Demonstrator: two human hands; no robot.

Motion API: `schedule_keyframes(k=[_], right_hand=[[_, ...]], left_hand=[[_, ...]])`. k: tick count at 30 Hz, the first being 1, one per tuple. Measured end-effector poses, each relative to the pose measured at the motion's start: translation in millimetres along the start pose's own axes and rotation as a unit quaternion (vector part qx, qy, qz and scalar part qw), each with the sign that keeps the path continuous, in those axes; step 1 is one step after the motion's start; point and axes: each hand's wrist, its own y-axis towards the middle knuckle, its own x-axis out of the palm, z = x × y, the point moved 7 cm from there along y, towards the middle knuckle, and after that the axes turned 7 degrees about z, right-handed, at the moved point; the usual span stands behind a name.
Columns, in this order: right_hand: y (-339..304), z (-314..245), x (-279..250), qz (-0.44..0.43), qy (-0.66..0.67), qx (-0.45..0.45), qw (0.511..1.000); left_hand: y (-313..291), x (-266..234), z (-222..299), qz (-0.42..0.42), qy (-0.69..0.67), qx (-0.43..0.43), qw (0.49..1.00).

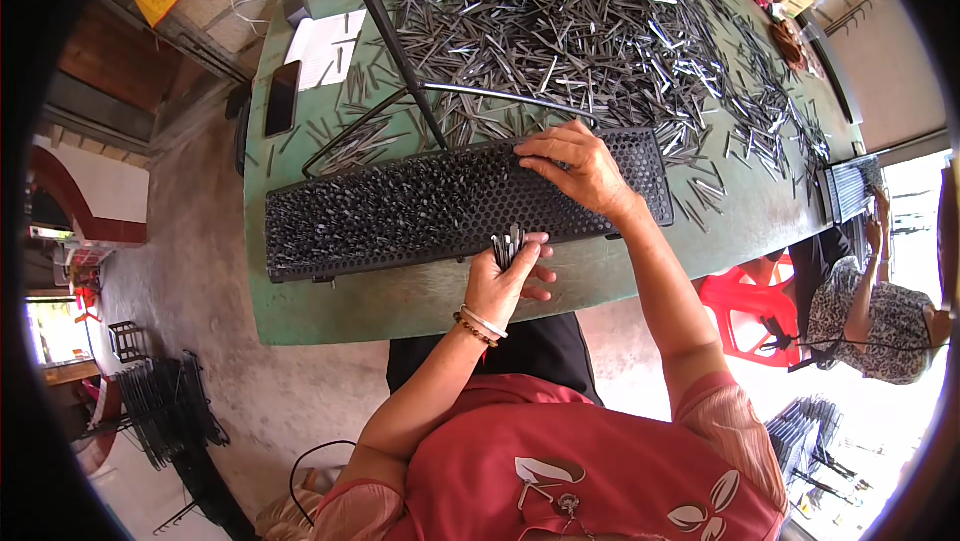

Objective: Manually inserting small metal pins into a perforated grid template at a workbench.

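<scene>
A long black perforated rack (490,181) lies aslant along the near part of the green table. Its left portion is filled with many slim dark metal pieces (350,206) standing in the holes, while the right portion shows bare holes. My left hand (508,276), just in front of the rack's front edge, is closed on a small bunch of slim metal strips (508,244) that point upward. Over the bare-holed part, my right hand (580,166) has its fingers bent and drawn together at the rack; anything between the fingertips is too small to make out.
Loose metal strips (580,31) form a large heap across the green table (330,311). A black pole (390,41) rises behind the rack. At left lie a phone (283,98) and a white sheet (318,61). Another person (870,311) works at the right near a red stool (750,306).
</scene>
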Motion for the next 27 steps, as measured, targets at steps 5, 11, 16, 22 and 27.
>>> schedule_keyframes(k=[5,11,16,22,27], right_hand=[[-1.4,-2.4,0.5,-0.019,0.01,0.019,1.0],[0.7,-0.3,-5.1,0.048,0.011,0.06,0.997],[-0.3,14.3,-1.0,0.129,0.091,0.152,0.976],[-5.9,16.1,5.9,0.13,0.041,0.153,0.979],[-8.5,14.8,5.5,0.151,0.011,0.121,0.981]], left_hand=[[-1.0,0.5,-0.9,-0.005,0.014,-0.001,1.0],[-1.7,-1.3,-0.1,-0.005,0.018,0.009,1.0],[-4.8,-2.4,-5.5,-0.036,0.029,-0.042,0.998],[-7.2,-13.4,-23.6,-0.05,-0.082,-0.151,0.984],[-9.6,-49.4,-25.7,0.031,-0.081,-0.088,0.992]])
